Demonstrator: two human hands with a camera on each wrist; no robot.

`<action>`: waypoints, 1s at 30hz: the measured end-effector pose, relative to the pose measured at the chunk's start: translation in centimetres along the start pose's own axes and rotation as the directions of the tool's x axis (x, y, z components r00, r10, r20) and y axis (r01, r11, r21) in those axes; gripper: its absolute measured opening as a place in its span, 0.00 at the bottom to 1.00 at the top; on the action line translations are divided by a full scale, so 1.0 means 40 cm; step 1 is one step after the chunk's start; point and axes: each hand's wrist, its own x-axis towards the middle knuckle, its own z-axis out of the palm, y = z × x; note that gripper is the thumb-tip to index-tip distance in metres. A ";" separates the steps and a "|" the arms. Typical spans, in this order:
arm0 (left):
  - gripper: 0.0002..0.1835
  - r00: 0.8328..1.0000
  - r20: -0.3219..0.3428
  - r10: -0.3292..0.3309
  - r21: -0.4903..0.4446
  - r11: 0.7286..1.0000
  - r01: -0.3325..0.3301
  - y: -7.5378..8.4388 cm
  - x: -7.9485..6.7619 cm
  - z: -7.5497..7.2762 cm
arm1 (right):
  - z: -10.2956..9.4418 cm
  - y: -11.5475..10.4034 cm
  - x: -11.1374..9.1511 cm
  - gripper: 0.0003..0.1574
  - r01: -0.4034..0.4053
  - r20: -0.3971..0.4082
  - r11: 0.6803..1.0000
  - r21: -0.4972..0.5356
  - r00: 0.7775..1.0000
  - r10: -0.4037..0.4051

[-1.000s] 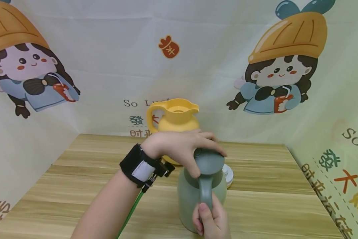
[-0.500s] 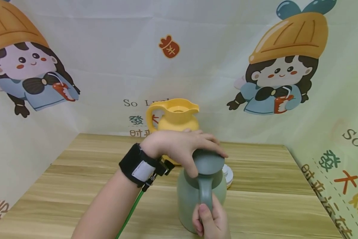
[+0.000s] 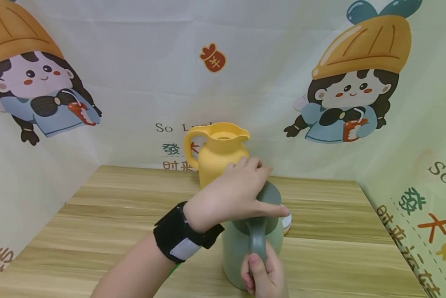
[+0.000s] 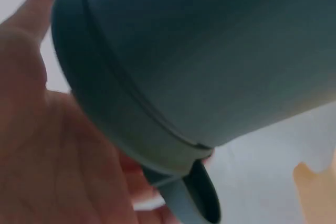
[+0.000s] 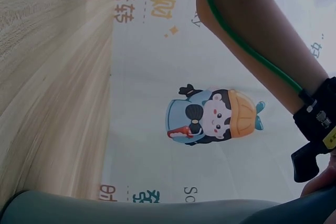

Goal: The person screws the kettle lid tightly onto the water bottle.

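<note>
A pale green thermos jug (image 3: 235,254) with a blue-grey top stands upright on the wooden table, its handle (image 3: 258,241) facing me. My right hand (image 3: 266,276) grips that handle low down, thumb lying along it. Over the round lid (image 3: 271,195) my left hand (image 3: 228,194) holds on, its thumb stretched across the front edge and the fingers at the far side. The left wrist view has the lid's rim (image 4: 100,77) beside the palm, with the spout (image 4: 191,198) below. In the right wrist view, the jug's side (image 5: 131,209) runs along the bottom.
Behind the left hand stands a yellow jug (image 3: 223,155), its top open and its handle to the left. A white round object (image 3: 288,221), partly hidden, lies just right of the green jug. A printed cloth backdrop (image 3: 252,82) closes off the back and sides.
My left hand has turned counterclockwise on the lid; its thumb went from the front left to the front right, and the wrist came nearer. The right hand stays on the handle.
</note>
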 end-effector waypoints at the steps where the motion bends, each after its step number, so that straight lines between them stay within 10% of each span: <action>1: 0.48 0.999 -0.024 -0.032 0.039 0.999 0.033 0.007 0.000 0.005 | 0.000 0.000 0.000 0.08 0.002 0.000 1.000 0.002 1.000 -0.002; 6: 0.45 0.989 -0.091 -0.116 0.152 0.980 0.129 0.029 -0.005 0.025 | -0.001 -0.003 0.001 0.08 -0.007 -0.002 1.000 -0.002 1.000 0.007; 17: 0.28 0.990 -0.092 -0.108 0.036 0.993 0.111 0.021 -0.010 0.043 | 0.000 0.003 0.001 0.08 -0.005 -0.008 1.000 -0.012 1.000 0.005; 30: 0.27 0.983 -0.134 0.125 -0.043 0.990 -0.132 -0.025 -0.001 0.057 | 0.001 0.002 0.004 0.09 0.029 0.007 1.000 0.006 1.000 -0.029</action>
